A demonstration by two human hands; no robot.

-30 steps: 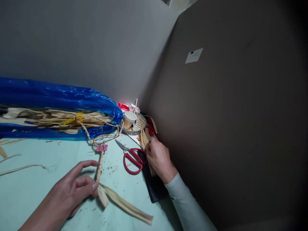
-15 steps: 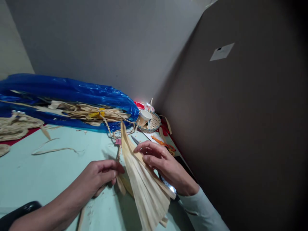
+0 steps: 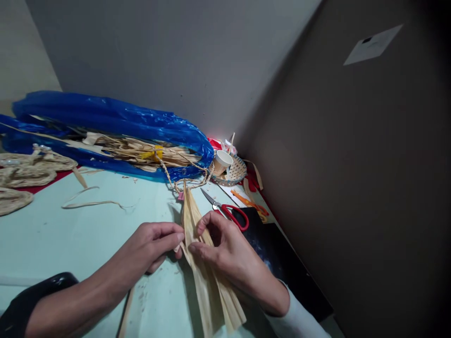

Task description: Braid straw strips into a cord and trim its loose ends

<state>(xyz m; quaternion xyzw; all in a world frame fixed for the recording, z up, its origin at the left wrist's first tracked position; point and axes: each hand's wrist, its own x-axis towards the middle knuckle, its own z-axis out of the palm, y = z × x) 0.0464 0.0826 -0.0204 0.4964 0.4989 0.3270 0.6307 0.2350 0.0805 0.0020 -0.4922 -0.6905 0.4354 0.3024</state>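
A long pale dried husk (image 3: 202,281) fans out toward the front edge of the view, its narrow top near a pink clip (image 3: 181,195). My left hand (image 3: 160,241) is closed, thumb and fingertips pinching the husk's left edge and a thin strip. From the right, my right hand (image 3: 225,249) grips the husk's folded middle between thumb and curled fingers. A braided cord (image 3: 165,172) runs from the clip area toward the back. Red-handled scissors (image 3: 232,213) lie open just behind my right hand.
A blue plastic bag (image 3: 105,108) of dried strips lies along the wall. A woven basket (image 3: 237,171) with a paper cup (image 3: 222,162) stands at the back, near orange scissors (image 3: 250,203). Coiled braids (image 3: 31,169) lie at left. A black board (image 3: 296,267) is at right.
The husk has narrowed and folded, and my right hand has moved down and left on it. My left hand now touches its edge. The view has shifted, uncovering the red-handled scissors.
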